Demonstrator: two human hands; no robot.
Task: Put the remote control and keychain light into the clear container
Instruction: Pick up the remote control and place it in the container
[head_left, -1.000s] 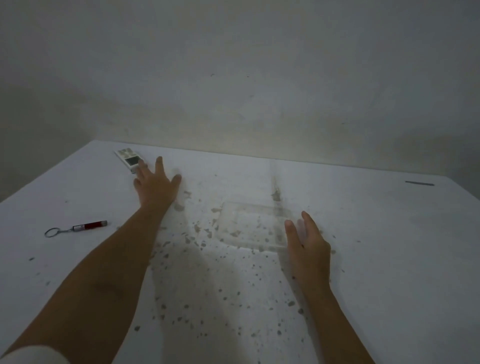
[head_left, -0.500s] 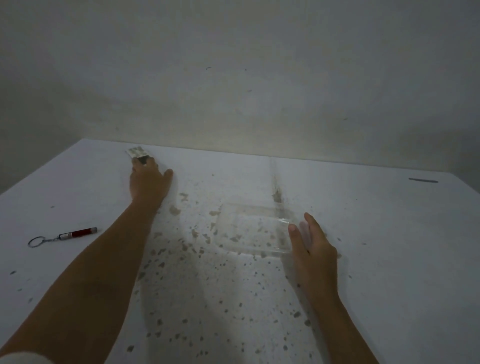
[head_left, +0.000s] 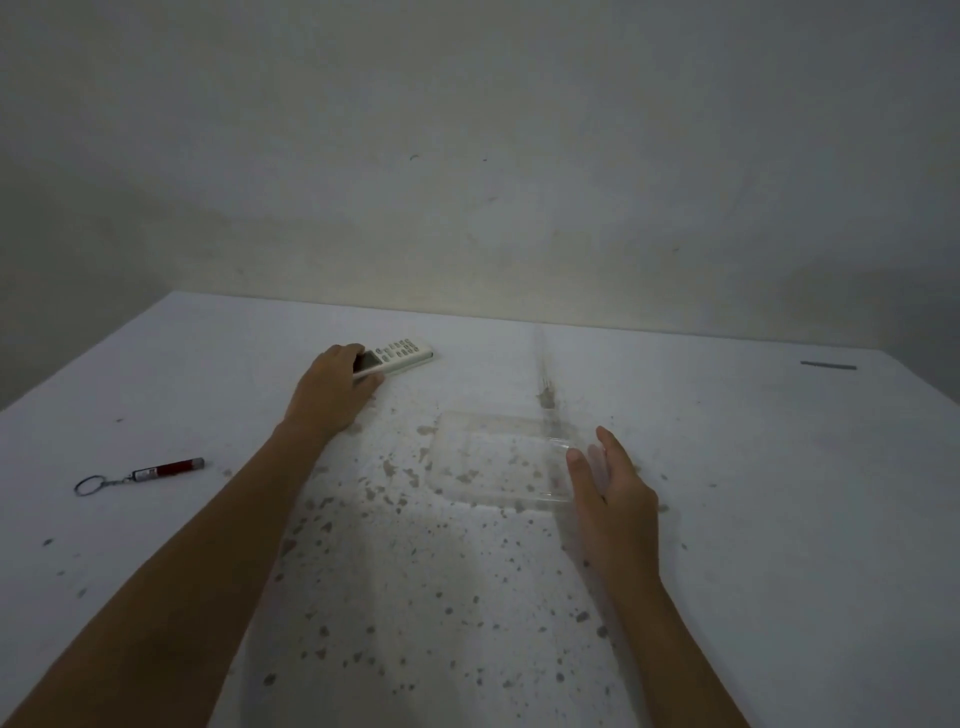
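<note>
The white remote control (head_left: 397, 356) is gripped at its near end by my left hand (head_left: 332, 392), its button end pointing right, low over the table's far middle. A shallow clear container (head_left: 498, 457) lies on the table to the right of that hand. My right hand (head_left: 610, 493) rests against the container's right edge, fingers spread, thumb at the rim, holding nothing. The red keychain light (head_left: 166, 469) with its metal ring (head_left: 89, 485) lies flat at the left, apart from both hands.
The white table (head_left: 779, 519) is speckled with grey-brown chips around the container and down the middle. A short dark strip (head_left: 828, 366) lies at the far right. A bare wall rises behind the table's far edge.
My left hand reached the remote at the far left, closed on it and has carried it rightward, turned with its buttons pointing right. My right hand stays at the container.
</note>
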